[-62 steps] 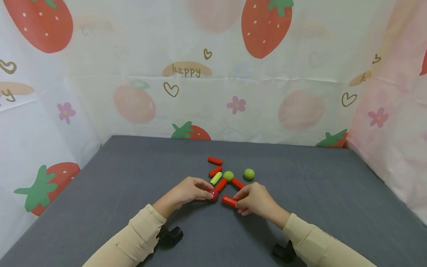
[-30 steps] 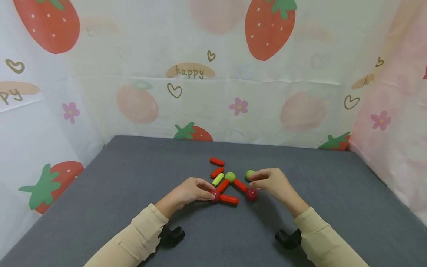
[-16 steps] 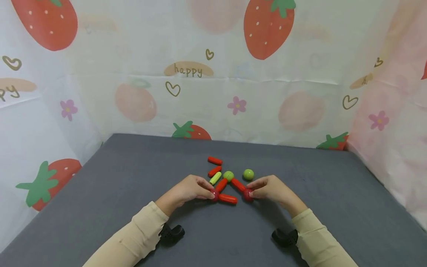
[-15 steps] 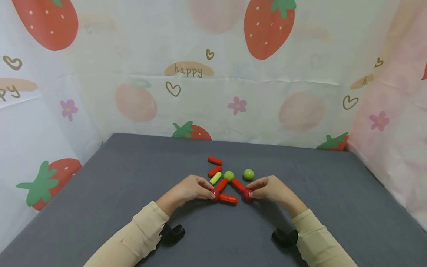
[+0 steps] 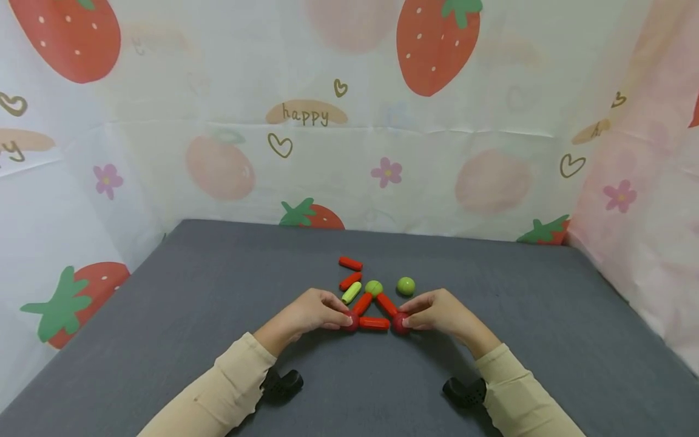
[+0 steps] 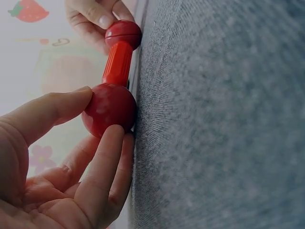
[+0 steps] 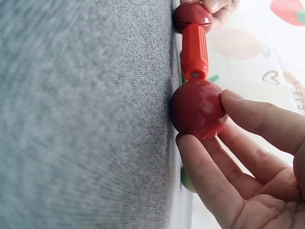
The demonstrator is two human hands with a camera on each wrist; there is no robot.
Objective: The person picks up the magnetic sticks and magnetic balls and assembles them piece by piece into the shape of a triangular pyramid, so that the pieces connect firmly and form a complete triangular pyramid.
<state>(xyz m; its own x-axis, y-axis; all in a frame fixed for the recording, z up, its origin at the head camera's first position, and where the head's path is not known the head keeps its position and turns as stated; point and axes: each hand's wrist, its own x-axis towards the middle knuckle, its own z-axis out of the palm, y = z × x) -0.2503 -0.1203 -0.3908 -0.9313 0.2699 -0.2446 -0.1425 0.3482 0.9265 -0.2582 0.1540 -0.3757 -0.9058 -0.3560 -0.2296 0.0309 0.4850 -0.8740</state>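
In the head view, my left hand (image 5: 311, 314) pinches a dark red ball (image 6: 109, 110) between thumb and fingers. My right hand (image 5: 441, 314) pinches a second dark red ball (image 7: 198, 109). Between them lies a red ribbed rod (image 5: 374, 323), joined to the left ball; a metallic tip faces the right ball, and whether they touch I cannot tell. Two slanting red rods, the left one (image 5: 363, 303) and the right one (image 5: 386, 304), run from these balls up to a green ball (image 5: 374, 287), outlining a triangle flat on the table.
A loose green ball (image 5: 406, 286) sits behind my right hand. Left of the triangle's top lie a lime rod (image 5: 352, 293), a red rod (image 5: 351, 281) and another red rod (image 5: 351, 263) farther back. The grey table (image 5: 246, 261) meets a fruit-printed curtain (image 5: 327, 170).
My right hand laid the bottom red rod against the left ball, let go, then took hold of the right ball and drew it left towards the rod's end. My left hand stayed on its ball.
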